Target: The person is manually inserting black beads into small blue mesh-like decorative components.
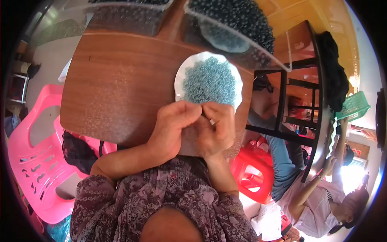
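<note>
My left hand point(170, 127) and my right hand point(218, 129) meet over the near edge of a white plate with a wavy rim point(179, 76). Both are closed in a pinch, fingertips almost touching. Something small and dark seems to sit between them, too little to name. On the plate lies a heap of tiny pale blue-green ring-like pieces point(209, 80). The curled fingers of my right hand hide its palm.
Beyond the plate stands a clear bin point(282, 66) of small black parts point(238, 20), with another bin point(129, 20) left of it on the brown table point(109, 84). A pink chair point(36, 161) is at left, a red stool point(254, 173) at right. Another person point(318, 201) sits at right.
</note>
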{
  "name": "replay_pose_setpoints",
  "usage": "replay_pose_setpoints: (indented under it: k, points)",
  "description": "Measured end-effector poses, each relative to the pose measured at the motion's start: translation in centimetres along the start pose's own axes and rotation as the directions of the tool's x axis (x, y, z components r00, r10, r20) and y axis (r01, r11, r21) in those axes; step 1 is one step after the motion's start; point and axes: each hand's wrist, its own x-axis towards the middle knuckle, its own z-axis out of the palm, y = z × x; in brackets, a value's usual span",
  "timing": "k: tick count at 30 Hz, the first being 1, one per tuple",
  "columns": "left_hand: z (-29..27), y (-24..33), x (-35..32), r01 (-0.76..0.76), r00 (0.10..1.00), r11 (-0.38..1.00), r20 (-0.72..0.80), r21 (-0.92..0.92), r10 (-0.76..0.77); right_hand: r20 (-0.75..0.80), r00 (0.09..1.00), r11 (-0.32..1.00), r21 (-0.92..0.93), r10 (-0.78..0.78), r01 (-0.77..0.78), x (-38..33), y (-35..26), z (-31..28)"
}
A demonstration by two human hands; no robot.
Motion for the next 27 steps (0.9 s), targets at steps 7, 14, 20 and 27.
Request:
replay_pose_setpoints:
  k: [7,14,20,27]
  points:
    - [0.5,3.1,-0.7,-0.166,0.983,0.954,0.115,0.251,0.141,0.106,0.992,0.996,0.068,-0.069,0.062,1.9,-1.7,-0.5]
    - [2.6,13.8,3.3,-0.697,0.685,0.443,0.340,0.564,0.645,-0.087,0.992,0.990,-0.115,-0.096,0.085,9.2,2.4,-5.2]
    - [1.2,22.7,12.2,-0.529,0.419,-0.217,0.475,0.820,0.773,0.174,0.980,0.967,-0.250,0.098,-0.052,18.1,8.4,-6.2]
    - [4.0,15.9,12.0,-0.572,0.237,-0.542,0.757,0.616,0.609,0.622,0.774,0.870,-0.441,0.119,0.221,22.3,14.3,-2.7]
